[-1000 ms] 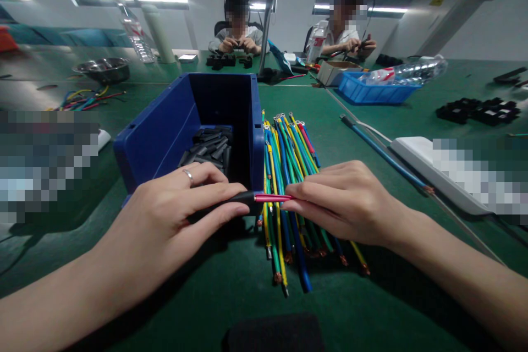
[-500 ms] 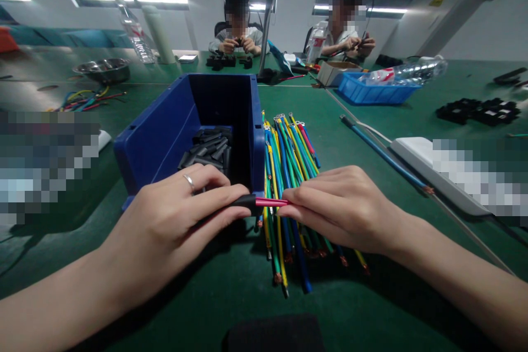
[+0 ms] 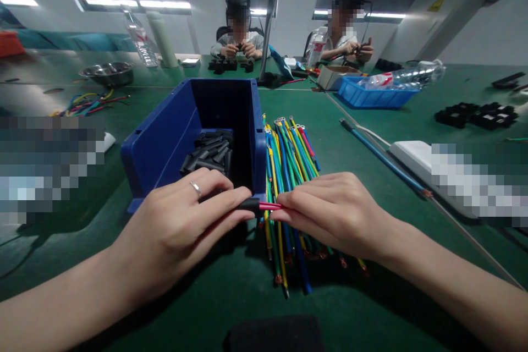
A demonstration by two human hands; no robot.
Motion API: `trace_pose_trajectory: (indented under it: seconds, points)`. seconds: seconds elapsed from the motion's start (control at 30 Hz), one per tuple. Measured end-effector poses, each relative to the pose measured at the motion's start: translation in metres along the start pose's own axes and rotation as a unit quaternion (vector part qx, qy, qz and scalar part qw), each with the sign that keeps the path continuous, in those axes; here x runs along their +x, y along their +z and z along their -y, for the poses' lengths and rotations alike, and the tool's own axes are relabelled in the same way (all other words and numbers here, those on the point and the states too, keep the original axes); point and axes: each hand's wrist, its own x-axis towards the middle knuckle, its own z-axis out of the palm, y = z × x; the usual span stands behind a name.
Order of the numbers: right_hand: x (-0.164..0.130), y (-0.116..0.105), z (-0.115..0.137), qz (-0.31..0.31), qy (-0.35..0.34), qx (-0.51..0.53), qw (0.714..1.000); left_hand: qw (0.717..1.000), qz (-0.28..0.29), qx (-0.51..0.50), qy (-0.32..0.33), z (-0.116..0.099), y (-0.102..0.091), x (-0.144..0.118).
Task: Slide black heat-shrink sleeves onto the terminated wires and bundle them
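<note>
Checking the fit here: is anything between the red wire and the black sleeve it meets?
Nothing visible. The left hand holds the sleeve, the right hand the red wire, whose end already sits in the sleeve's mouth.

Green-topped table [image 3: 371, 137], pale walls [image 3: 478, 38], strip lights [image 3: 136, 4] overhead

- Left hand [image 3: 181, 225] pinches a black sleeve [image 3: 248, 205]; a ring shows on one finger.
- Right hand [image 3: 330, 212] pinches a red wire [image 3: 270, 207] whose end sits in the sleeve.
- Blue bin [image 3: 165, 140] holds black sleeves just behind the left hand.
- Coloured wires [image 3: 289, 148] lie on the green table [image 3: 231, 286], under the right hand.
- Two people sit at the far side.
</note>
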Motion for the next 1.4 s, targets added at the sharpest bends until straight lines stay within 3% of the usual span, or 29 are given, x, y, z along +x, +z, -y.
trace_pose_trajectory:
  seconds: [0.33,0.57,0.97,1.4]
  points:
    - [-0.004,0.002,-0.005,-0.003,0.003,0.005,1.0,0.999,0.014,-0.028,-0.041,-0.003,0.002,-0.001]
    - [-0.004,-0.004,-0.013,-0.01,0.002,-0.025,1.0,0.996,-0.015,-0.045,-0.079,-0.004,0.0,-0.001]
    - [-0.006,-0.002,-0.014,0.014,0.014,-0.09,0.996,0.997,-0.032,-0.056,-0.034,-0.003,0.007,-0.002]
    - [-0.004,-0.004,-0.004,0.048,0.002,-0.079,0.996,0.997,-0.053,-0.045,-0.03,-0.002,0.008,-0.005]
